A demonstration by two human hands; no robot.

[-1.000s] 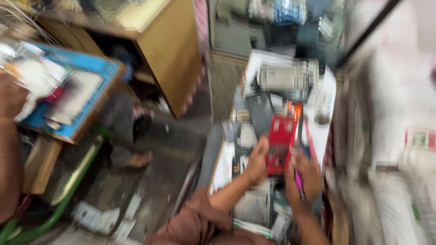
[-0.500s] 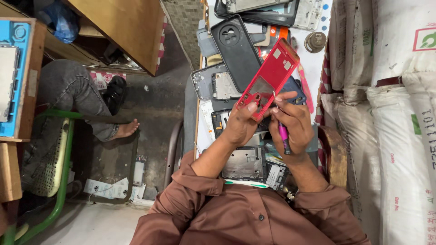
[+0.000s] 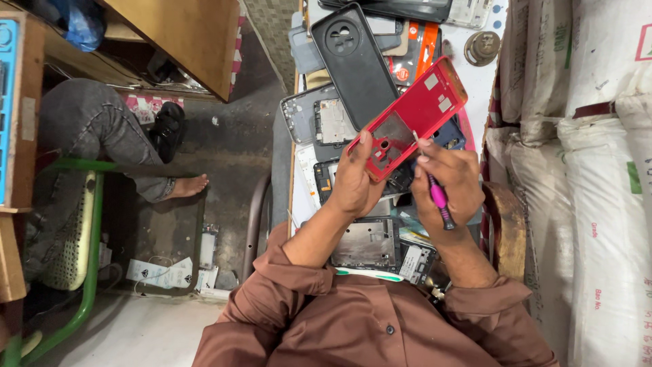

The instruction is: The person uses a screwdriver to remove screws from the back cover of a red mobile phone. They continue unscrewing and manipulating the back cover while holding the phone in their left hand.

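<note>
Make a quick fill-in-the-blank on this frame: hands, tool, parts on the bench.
1. The left hand holds a phone frame whose colour is ____.
2. The right hand grips a small screwdriver with a ____ handle.
3. The large black phone back cover lies on the bench ____ the held frame in the picture.
4. A bare foot of another person rests on the floor to the picture's ____ of the bench.

Missing words: red; pink; above; left

Phone frames (image 3: 319, 126) and a black case (image 3: 353, 64) crowd the table ahead; white sacks (image 3: 598, 170) wall the right.
</note>
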